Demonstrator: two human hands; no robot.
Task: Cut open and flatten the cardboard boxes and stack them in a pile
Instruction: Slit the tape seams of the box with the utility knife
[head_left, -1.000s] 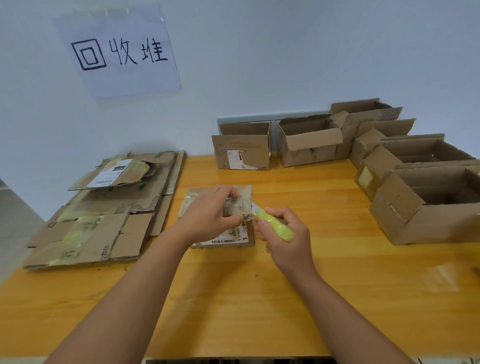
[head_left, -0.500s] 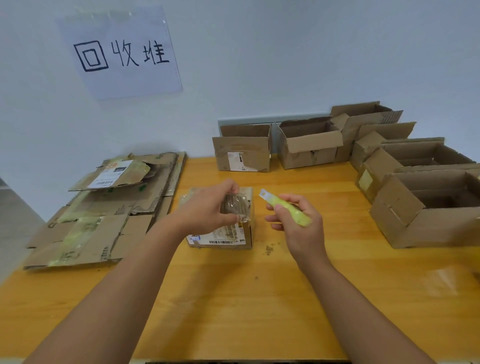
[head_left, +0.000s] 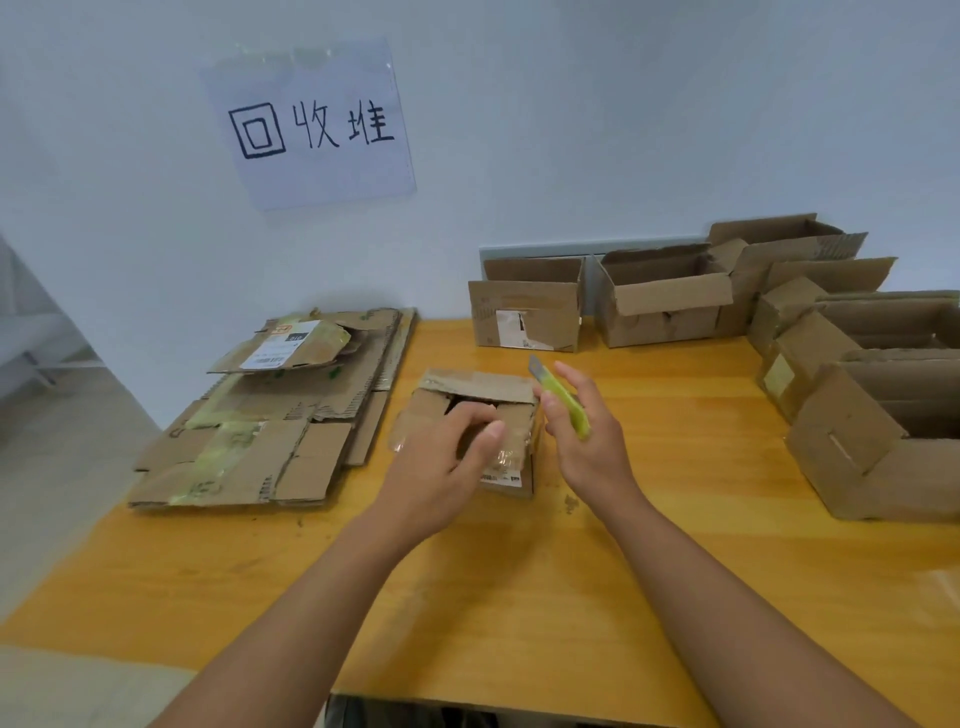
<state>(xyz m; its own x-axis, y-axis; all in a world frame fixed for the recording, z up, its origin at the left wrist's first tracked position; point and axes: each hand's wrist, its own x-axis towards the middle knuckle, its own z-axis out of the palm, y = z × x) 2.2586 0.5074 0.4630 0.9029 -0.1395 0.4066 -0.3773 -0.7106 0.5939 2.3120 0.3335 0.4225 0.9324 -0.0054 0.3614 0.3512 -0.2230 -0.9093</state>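
Observation:
A small cardboard box (head_left: 480, 387) with a shipping label stands in the middle of the wooden table (head_left: 519, 597). Its top flaps are parted and the inside shows dark. My left hand (head_left: 441, 462) lies on the box with fingers curled over the near flap. My right hand (head_left: 584, 441) is just right of the box and holds a yellow-green utility knife (head_left: 561, 400), blade pointing up and away, clear of the cardboard. A pile of flattened cardboard (head_left: 270, 421) lies at the table's left end.
Several open, unflattened boxes stand along the back edge (head_left: 527, 312) and the right side (head_left: 883, 431) of the table. A paper sign with handwritten characters (head_left: 311, 124) hangs on the wall. A scrap of cardboard (head_left: 570, 503) lies near the small box.
My right hand has drawn the knife out of the box's right edge and lifted it. The top flaps have come apart, and my left hand has shifted from the corner onto the near flap.

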